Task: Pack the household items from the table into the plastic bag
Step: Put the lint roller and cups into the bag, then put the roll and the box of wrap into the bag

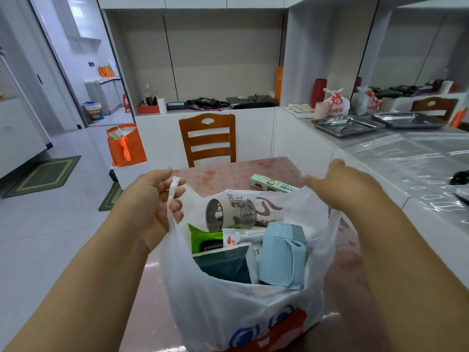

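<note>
The white plastic bag (228,308) is standing open on the pink counter (228,174), near its front edge. The left hand (154,207) is gripping the bag's left handle (172,196), fingers (177,190) clenched around it. The right hand (340,189) is holding the right side; its grip is blurred, so I cannot tell. Inside are lying a steel-lined cup (229,214), a blue ribbed mug (284,255), a green packet (205,237) and a dark pouch (225,265). A green carton (271,184) with unreadable print is lying by the counter's far right edge

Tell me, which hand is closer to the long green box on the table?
Right. The right hand grips the bag's rim just beside the green box; the left hand holds the bag's other handle, farther away.
</note>
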